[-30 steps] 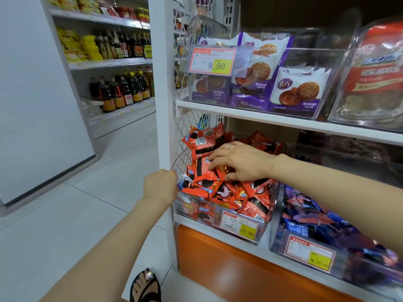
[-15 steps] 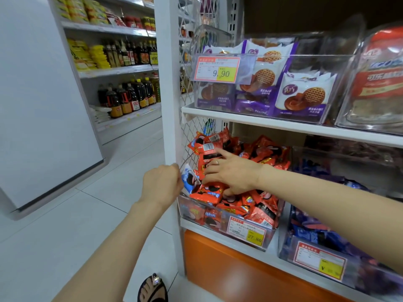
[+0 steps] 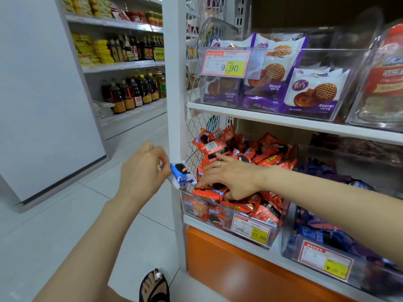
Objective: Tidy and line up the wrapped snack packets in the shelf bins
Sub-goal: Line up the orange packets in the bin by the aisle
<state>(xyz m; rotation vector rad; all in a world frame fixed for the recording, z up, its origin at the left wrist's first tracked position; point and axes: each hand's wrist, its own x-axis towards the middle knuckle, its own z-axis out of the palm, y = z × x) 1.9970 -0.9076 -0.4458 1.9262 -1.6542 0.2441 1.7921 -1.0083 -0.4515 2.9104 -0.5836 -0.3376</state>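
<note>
Presently the left grip [image 3: 141, 171] is closed on one end of a blue packet [image 3: 182, 175], pinching it between thumb and curled fingers; the packet hangs tilted just outside the left front corner of the clear bin [image 3: 218, 215], beside the white post [image 3: 174, 83]. That bin stands on the lower shelf [image 3: 207, 225], bears a yellow price tag [image 3: 250, 229], and is heaped with red packets [image 3: 268, 158] lying at all angles. The right grip [image 3: 233, 177] reaches in from the right with fingers apart and spread, resting on top of the heap near its left side, a ring on one finger. Just beside it on the right, a second bin [image 3: 292, 243] holds blue and purple packets.
</note>
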